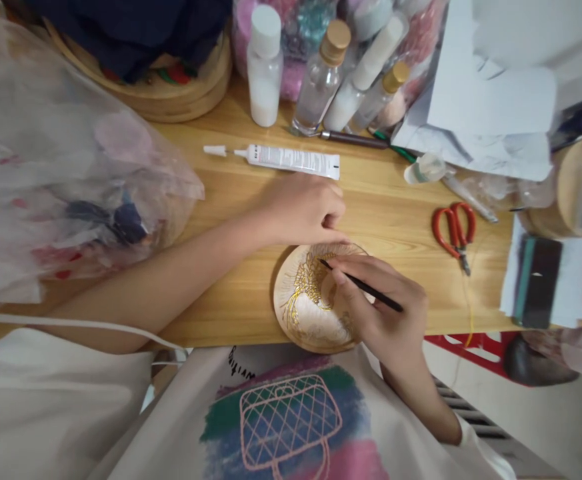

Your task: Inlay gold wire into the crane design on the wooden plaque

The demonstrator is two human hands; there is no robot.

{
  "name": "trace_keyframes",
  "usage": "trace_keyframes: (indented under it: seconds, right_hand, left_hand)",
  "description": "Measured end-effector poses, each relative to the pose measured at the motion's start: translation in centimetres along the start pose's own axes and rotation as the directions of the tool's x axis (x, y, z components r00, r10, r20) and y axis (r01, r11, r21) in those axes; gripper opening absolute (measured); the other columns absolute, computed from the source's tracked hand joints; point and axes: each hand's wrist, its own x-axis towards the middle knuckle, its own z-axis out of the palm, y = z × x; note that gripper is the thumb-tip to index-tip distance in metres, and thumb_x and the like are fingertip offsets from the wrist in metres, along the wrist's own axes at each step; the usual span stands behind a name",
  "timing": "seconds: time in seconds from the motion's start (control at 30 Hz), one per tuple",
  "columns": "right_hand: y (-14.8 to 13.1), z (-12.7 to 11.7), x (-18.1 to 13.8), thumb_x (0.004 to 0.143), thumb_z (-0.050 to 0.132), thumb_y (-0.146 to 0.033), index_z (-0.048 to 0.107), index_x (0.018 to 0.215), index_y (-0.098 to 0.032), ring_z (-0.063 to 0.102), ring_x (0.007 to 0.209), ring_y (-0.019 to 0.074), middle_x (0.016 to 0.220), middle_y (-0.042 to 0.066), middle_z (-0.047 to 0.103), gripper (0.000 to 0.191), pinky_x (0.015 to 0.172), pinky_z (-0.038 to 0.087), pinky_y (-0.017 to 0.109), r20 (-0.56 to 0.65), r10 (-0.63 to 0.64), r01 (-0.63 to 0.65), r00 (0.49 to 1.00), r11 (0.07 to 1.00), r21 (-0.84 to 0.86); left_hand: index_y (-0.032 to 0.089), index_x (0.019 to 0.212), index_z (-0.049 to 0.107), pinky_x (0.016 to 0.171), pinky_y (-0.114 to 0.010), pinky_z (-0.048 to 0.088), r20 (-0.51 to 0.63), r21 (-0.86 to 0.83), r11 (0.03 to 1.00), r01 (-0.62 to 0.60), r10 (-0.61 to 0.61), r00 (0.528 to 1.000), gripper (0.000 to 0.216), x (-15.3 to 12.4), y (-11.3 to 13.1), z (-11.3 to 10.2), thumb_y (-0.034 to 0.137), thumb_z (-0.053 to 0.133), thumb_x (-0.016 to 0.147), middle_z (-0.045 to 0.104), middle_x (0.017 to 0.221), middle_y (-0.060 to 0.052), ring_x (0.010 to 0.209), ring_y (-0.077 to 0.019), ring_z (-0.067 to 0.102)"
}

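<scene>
A round, pale wooden-rimmed piece (315, 340) lies at the table's front edge. Raised gold lines (311, 283) form a feathery, scale-like pattern on its light surface. My right hand (388, 300) rests over its right side, gripping a slim black pen-like tool (371, 288) whose tip touches the gold pattern near the top. My left hand (308, 210) sits at the far edge with fingers curled in and the thumb at the rim. Whatever lies inside those curled fingers is hidden. Beyond the left hand is a white glue tube (293, 160) with a narrow nozzle.
Bottles (265, 73) stand at the back beside a dark-handled tool (353, 139). Red-handled pliers (455, 230) lie to the right, near a yellow thread (468, 300) and a dark phone-like object (541, 280). Plastic bags (71, 167) and a round wooden box (191, 93) occupy the left.
</scene>
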Motion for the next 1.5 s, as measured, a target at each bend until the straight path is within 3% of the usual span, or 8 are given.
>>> trace_keyframes:
  seconds: [0.43, 0.63, 0.8, 1.23, 1.5]
  right_hand:
    - [0.2, 0.5, 0.3, 0.089, 0.067, -0.008, 0.077, 0.095, -0.016, 0.076, 0.093, 0.0156, 0.097, 0.005, 0.08, 0.014, 0.086, 0.062, 0.028, 0.014, 0.011, -0.011, 1.0, 1.0, 0.01]
    - [0.1, 0.5, 0.3, 0.089, 0.067, -0.01, 0.077, 0.095, -0.015, 0.075, 0.094, 0.0157, 0.097, 0.006, 0.08, 0.012, 0.087, 0.062, 0.028, 0.014, 0.03, -0.03, 0.999, 1.0, -0.001]
    - [0.1, 0.5, 0.2, 0.089, 0.068, -0.012, 0.077, 0.096, -0.016, 0.076, 0.095, 0.0177, 0.099, 0.005, 0.08, 0.012, 0.088, 0.062, 0.031, 0.024, 0.037, -0.037, 0.999, 0.999, -0.002]
    - [-0.2, 0.3, 0.2, 0.09, 0.068, -0.013, 0.078, 0.096, -0.022, 0.075, 0.095, 0.0197, 0.099, 0.004, 0.08, 0.015, 0.087, 0.063, 0.036, 0.027, 0.064, -0.064, 0.998, 0.998, -0.014]
    - [0.9, -0.6, 0.7, 0.088, 0.071, -0.012, 0.078, 0.104, -0.026, 0.074, 0.1, 0.0179, 0.103, 0.001, 0.079, 0.022, 0.092, 0.062, 0.034, 0.016, 0.032, -0.033, 0.999, 0.995, 0.092]
  left_hand:
    - [0.016, 0.049, 0.053, 0.056, -0.029, 0.021, 0.035, 0.051, 0.998, 0.04, -0.042, 0.999, 0.043, 0.1, 0.5, -0.1, 0.032, 0.083, 0.075, 0.053, 0.059, 0.004, 0.057, -0.0095, 0.041]
    - [0.016, 0.051, 0.056, 0.056, -0.028, 0.021, -0.012, 0.076, 0.997, -0.013, 0.014, 1.0, 0.038, -0.1, 0.4, 0.0, 0.032, 0.079, 0.077, 0.054, 0.058, 0.004, 0.057, -0.0085, 0.042]
    - [0.017, 0.056, 0.06, 0.058, -0.028, 0.024, 0.014, 0.1, 0.995, 0.002, -0.004, 1.0, 0.034, -0.1, 0.3, 0.0, 0.035, 0.074, 0.081, 0.057, 0.061, 0.003, 0.06, -0.0099, 0.048]
    - [0.018, 0.052, 0.054, 0.057, -0.03, 0.027, 0.02, 0.035, 0.999, 0.018, -0.019, 1.0, 0.038, 0.0, 0.3, 0.0, 0.033, 0.078, 0.076, 0.057, 0.059, 0.001, 0.06, -0.0124, 0.052]
    - [0.017, 0.052, 0.057, 0.059, -0.03, 0.025, 0.081, 0.053, 0.996, 0.068, -0.073, 0.994, 0.038, 0.3, 0.7, -0.3, 0.032, 0.079, 0.077, 0.059, 0.061, 0.001, 0.06, -0.0127, 0.05]
